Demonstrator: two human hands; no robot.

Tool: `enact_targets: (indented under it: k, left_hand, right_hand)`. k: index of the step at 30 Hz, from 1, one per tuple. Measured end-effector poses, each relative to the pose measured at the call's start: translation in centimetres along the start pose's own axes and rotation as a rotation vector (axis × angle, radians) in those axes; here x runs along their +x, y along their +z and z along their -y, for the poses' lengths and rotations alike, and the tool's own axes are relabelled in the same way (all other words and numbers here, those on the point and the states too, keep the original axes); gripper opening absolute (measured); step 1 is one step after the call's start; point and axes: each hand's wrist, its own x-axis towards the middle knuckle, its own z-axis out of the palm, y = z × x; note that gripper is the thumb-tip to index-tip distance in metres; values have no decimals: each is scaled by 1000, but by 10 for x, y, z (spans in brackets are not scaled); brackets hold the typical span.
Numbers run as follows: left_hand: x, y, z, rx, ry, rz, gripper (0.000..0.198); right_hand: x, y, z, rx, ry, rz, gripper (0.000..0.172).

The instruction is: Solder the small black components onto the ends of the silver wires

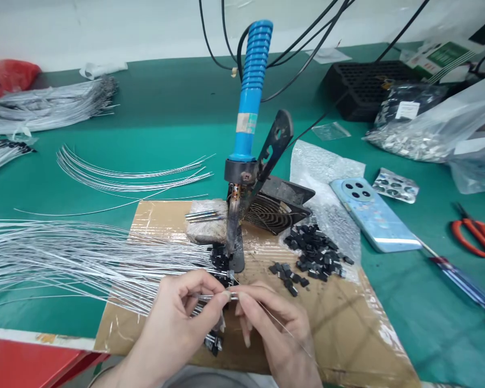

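Observation:
My left hand (pixel 180 318) pinches white wire ends between thumb and forefinger, close to the fingertips of my right hand. My right hand (pixel 277 328) is closed too, with a thin silvery wire, which looks like solder, running through it toward the lower right (pixel 286 327). What lies right between the fingertips is too small to make out. Many white wires (pixel 76 258) stretch from the left to black connectors (pixel 219 258) just beyond my hands. Above them, a blue-handled soldering iron (pixel 246 118) points tip-down in its stand (pixel 277 134).
Cardboard (pixel 339 323) covers the green table (pixel 173 113). Loose black connectors (pixel 317 253) lie right of a small fan (pixel 269 210). Farther right are a blue phone (pixel 378 215), red-handled cutters (pixel 477 237) and a screwdriver (pixel 463 283). Wire bundles (pixel 52 105) lie at left.

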Motion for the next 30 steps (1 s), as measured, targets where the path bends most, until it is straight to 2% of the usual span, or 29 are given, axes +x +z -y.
enact_targets:
  k: [8, 15, 30]
  left_hand:
    - [-3, 0, 1, 66, -17, -22, 21]
    - [-3, 0, 1, 102, 3, -13, 24]
    - [-4, -3, -3, 186, 78, 20, 22]
  right_hand:
    - [0, 4, 0, 127, 125, -8, 18]
    - [-1, 5, 2, 151, 146, -9, 21]
    - [6, -7, 8, 171, 223, 130, 21]
